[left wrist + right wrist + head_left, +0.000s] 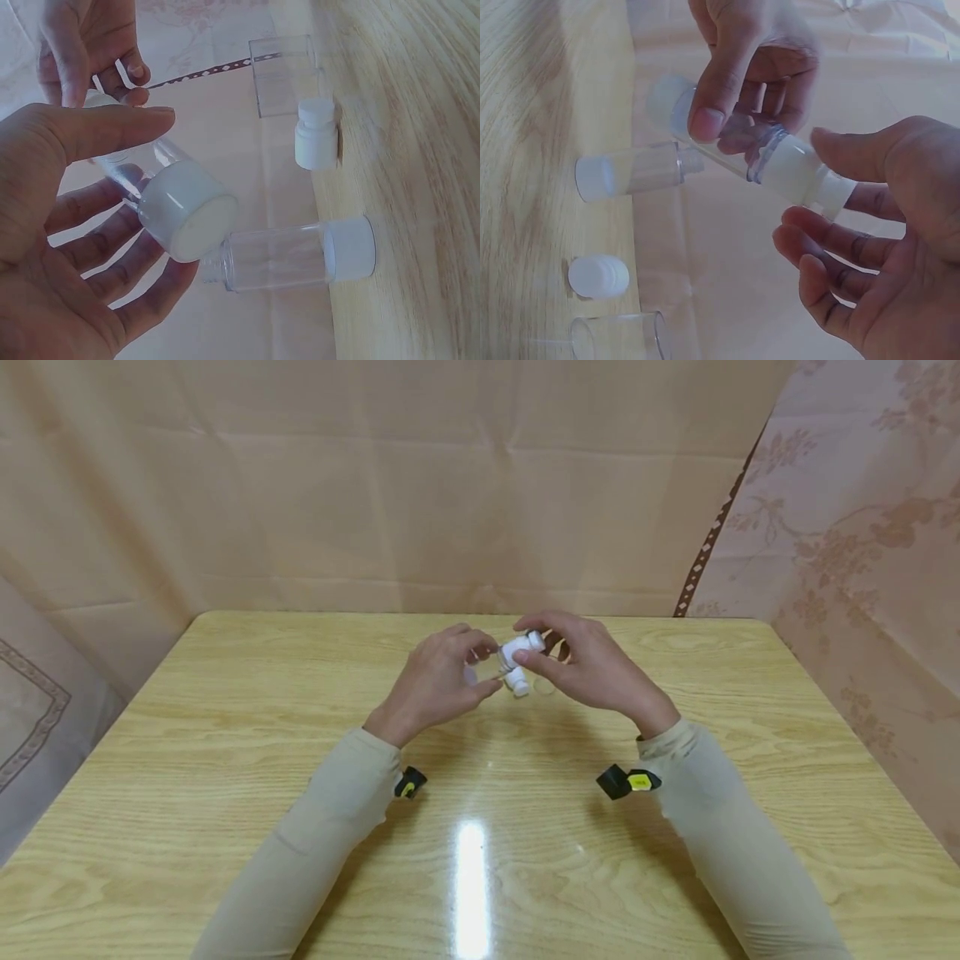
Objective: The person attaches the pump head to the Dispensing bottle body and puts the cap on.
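Fingers of the left hand (442,681) curl round a clear bottle with a white base (187,214), tilted above the worktop (225,777), while the right hand (600,664) pinches its white top (799,169); if that joint is loose, which I cannot tell, a sideways tug could part them and drop one. Below stand, left to right, an open-necked bottle (281,259), a small white bottle (316,142) and a clear cup (281,94), close enough that a dipping hand might tip them.
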Available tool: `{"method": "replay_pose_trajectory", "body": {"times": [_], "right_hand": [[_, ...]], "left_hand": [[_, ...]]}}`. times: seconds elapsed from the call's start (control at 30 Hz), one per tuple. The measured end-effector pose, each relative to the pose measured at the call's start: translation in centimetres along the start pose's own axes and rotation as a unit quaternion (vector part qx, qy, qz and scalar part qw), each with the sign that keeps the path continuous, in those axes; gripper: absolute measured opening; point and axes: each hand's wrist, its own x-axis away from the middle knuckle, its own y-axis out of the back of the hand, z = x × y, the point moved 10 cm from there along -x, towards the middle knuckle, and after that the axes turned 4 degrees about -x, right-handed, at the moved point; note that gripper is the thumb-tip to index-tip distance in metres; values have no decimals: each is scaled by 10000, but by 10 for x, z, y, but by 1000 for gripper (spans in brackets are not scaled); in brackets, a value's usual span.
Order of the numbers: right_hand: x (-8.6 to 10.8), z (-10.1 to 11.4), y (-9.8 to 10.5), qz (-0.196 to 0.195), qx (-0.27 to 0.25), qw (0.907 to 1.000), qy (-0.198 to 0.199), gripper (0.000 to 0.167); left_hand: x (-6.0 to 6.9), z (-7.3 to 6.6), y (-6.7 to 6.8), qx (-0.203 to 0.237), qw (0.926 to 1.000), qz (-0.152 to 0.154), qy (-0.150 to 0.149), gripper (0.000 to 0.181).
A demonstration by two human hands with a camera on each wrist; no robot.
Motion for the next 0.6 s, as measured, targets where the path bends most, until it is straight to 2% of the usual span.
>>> {"method": "replay_pose_trajectory", "body": {"times": [0.27,0.6], "right_hand": [[1,6,1,84,-61,9990,429,37],[3,12,-1,195,-17,9978,633,40]], "left_hand": [[-2,6,-6,483,9980,328,227,35],[-2,8,-10,636,9963,503,301,36]]}}
